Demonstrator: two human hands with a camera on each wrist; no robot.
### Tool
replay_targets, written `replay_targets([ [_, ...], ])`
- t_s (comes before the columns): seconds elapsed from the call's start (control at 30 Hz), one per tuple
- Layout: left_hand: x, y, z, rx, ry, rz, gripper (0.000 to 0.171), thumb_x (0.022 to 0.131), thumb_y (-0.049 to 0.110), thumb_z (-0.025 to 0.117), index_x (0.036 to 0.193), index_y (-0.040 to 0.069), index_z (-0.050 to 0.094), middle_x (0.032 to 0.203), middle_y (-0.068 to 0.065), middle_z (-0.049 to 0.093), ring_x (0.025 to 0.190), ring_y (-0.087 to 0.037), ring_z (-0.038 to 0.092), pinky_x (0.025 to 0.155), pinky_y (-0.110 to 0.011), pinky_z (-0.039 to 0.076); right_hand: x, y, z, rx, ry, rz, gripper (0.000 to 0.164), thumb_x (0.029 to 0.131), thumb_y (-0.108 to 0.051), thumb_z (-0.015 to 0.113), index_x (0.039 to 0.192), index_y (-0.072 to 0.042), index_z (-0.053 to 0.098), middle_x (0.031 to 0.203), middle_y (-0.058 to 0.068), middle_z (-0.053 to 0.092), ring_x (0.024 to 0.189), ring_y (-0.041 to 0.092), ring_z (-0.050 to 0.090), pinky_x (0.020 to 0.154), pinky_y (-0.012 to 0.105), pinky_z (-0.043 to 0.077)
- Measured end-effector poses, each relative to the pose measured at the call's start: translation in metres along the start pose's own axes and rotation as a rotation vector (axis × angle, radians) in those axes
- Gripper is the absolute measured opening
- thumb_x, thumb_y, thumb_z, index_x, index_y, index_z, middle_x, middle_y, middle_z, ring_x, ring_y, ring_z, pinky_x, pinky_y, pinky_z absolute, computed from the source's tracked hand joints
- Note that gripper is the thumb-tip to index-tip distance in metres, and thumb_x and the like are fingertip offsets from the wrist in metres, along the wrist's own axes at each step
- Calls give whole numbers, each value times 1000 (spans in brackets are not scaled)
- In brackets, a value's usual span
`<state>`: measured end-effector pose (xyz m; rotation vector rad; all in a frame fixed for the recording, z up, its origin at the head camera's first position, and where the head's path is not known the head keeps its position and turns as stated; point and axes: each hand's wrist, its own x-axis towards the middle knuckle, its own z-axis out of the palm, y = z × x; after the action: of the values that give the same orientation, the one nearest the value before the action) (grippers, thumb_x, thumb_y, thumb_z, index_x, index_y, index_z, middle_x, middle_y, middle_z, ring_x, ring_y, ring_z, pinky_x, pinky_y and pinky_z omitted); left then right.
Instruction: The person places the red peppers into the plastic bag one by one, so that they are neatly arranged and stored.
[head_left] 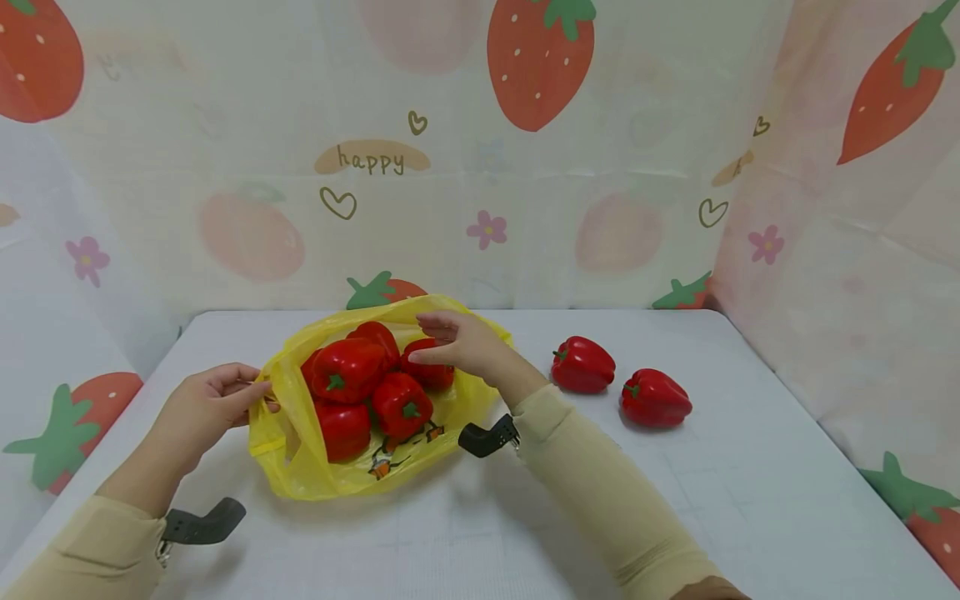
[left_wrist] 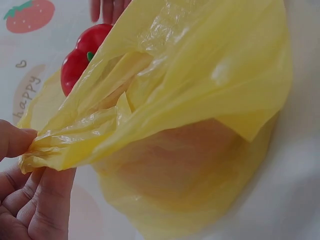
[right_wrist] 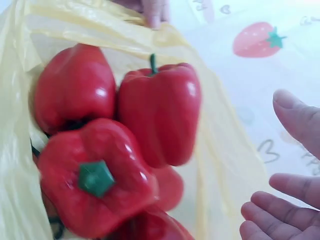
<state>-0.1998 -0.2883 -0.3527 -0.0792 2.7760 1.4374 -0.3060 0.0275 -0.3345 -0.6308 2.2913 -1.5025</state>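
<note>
A yellow plastic bag lies on the table with its mouth spread wide. Inside are several red bell peppers with green stems. My left hand pinches the bag's left rim between thumb and fingers; the left wrist view shows the gathered plastic there. Over the right part of the mouth hovers my right hand, fingers extended, near a bell pepper that it partly hides. The right wrist view shows nothing in that hand. Part of the bag's pile is hidden beneath the upper peppers.
Two more red bell peppers, one farther back and one nearer, lie on the white table to the right of the bag. A strawberry-printed cloth hangs behind and along the sides. Each wrist wears a black camera mount.
</note>
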Motion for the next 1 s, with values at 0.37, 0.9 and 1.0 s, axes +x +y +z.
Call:
replay_targets([
  [0.37,2,1,2,16,-1,-12,51,89,46,51,115,2,54,99,-8,65,87,-12,61,76,-28,54,-21,6,-41,-79,52,-26,61,78,-27,72,131,-10,48,133,8,49,122,23,46,100,35,39],
  [0.9,2,2,5,29,3,-11,51,90,45,51,116,1,54,100,-10,64,88,-15,60,76,-29,54,-67,31,-100,-55,177,41,58,80,-21,71,131,-11,47,134,6,48,125,24,43,101,35,38],
  [1.0,3,2,5,29,3,-12,51,90,45,51,116,1,54,100,-10,64,88,-15,60,76,-29,54,-75,37,-112,-59,203,61,58,80,-23,71,131,-13,47,135,6,47,125,24,42,100,35,39],
])
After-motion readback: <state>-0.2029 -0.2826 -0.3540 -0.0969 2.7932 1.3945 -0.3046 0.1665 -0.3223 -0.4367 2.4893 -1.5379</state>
